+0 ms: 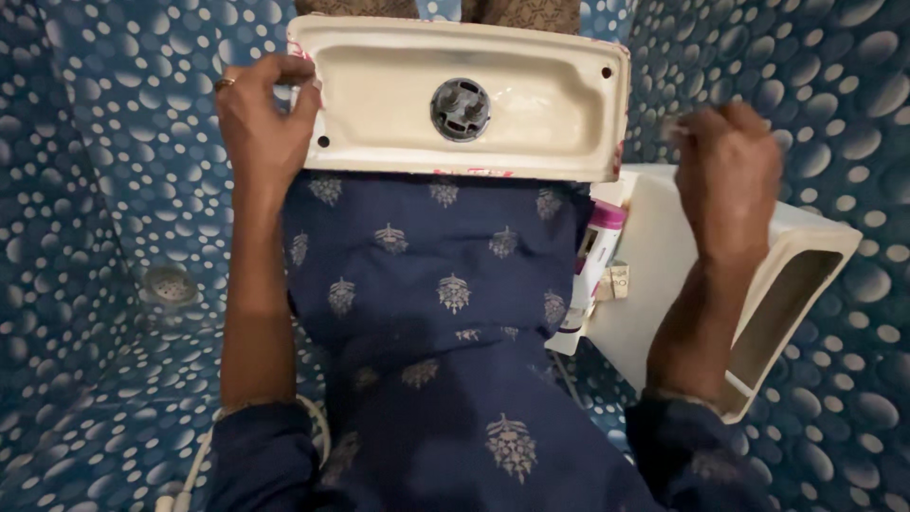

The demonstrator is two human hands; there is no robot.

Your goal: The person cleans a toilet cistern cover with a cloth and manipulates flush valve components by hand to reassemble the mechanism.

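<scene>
L hand grips left end of cream cistern lid, fingers curled over rim. R hand raised just beside right end, fingers curled, blurred; grip unclear.

- cream plastic cistern lid, oblong, underside up, grey round button mechanism at centre, small hole near each end
- lies level across lap at 12 o'clock; left end gripped, right end free

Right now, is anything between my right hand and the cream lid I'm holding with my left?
Nothing visible. The right hand hovers just off the lid's right end, apart from it; the left hand grips the left end.
</scene>
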